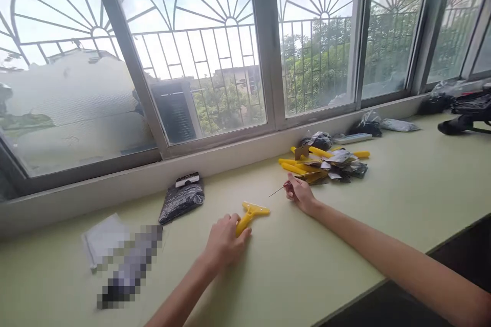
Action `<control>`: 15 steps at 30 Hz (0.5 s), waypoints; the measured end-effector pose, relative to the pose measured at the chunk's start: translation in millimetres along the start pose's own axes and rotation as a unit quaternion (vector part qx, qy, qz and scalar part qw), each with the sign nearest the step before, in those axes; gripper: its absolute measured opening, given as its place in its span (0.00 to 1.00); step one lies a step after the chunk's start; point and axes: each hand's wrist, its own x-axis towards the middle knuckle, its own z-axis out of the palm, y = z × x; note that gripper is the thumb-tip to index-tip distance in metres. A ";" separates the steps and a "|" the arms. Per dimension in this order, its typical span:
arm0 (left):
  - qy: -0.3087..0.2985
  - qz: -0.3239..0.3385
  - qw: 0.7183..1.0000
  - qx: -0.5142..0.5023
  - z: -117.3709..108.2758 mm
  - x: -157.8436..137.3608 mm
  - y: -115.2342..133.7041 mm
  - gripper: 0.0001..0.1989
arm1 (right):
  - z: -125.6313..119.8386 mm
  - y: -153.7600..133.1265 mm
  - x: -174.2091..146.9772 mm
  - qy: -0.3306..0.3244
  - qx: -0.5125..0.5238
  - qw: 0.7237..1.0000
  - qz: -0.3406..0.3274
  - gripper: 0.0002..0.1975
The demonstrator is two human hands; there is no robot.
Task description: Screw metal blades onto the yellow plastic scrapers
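My left hand (227, 237) is closed around the handle of a yellow scraper (253, 210), whose wide head points away from me just above or on the pale green table (291, 265). In my right hand (299, 194) is a thin screwdriver (276, 191), pinched between the fingers, its metal shaft pointing left toward the scraper head. The tip stays apart from the scraper. Right behind my right hand lies a pile of yellow scraper handles (293, 166) mixed with small dark and silvery pieces (345, 163).
A black packet (183, 199) lies by the window ledge, with a clear plastic bag (105, 240) and a pixelated item (132, 268) at left. Along the ledge sit dark plastic bags (366, 125), a pale flat box (352, 138) and a black object (460, 123). The table's front edge runs at lower right.
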 end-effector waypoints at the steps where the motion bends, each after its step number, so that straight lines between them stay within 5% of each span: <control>1: -0.003 -0.009 1.000 0.014 -0.4 8.3 5.2 0.17 | 2.4 -1.2 -1.1 -0.004 0.005 1.000 0.005 0.27; 7: 0.032 0.015 0.996 0.087 16.4 45.0 41.1 0.13 | 16.2 -5.5 -8.9 0.007 -0.033 0.999 -0.009 0.29; 15: 0.068 0.040 0.995 0.067 23.8 15.6 54.2 0.13 | 17.8 -25.2 -25.8 0.009 0.064 0.997 0.036 0.20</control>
